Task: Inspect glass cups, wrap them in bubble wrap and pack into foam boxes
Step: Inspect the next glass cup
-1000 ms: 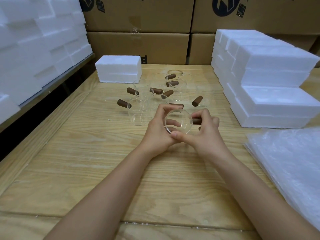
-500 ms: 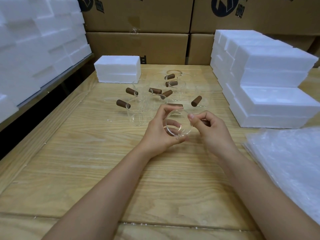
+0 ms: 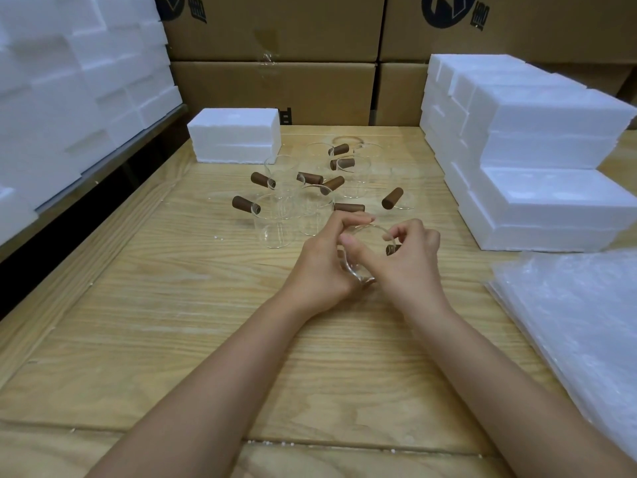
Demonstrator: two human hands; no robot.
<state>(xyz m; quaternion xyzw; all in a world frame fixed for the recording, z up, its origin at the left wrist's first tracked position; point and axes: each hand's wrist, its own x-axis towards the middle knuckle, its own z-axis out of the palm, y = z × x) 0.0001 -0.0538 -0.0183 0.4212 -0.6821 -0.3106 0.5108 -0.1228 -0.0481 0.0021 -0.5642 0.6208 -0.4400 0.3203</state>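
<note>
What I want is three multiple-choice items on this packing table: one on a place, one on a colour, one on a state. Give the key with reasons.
1. Where does the stack of clear bubble wrap sheets lie on the light wooden table?
A. at its right side
B. at its far left
C. under the cups

2. What colour are the cylindrical handles of the standing clear glass cups?
A. white
B. brown
C. green

3. How is the nearest glass cup held?
A. it stands alone on the table
B. it lies wrapped inside a foam box
C. the left hand and right hand grip it together

Key: 1 A, the sheets fill the table's right side. 2 B, every visible handle is dark brown. 3 C, both hands curl round it.
</note>
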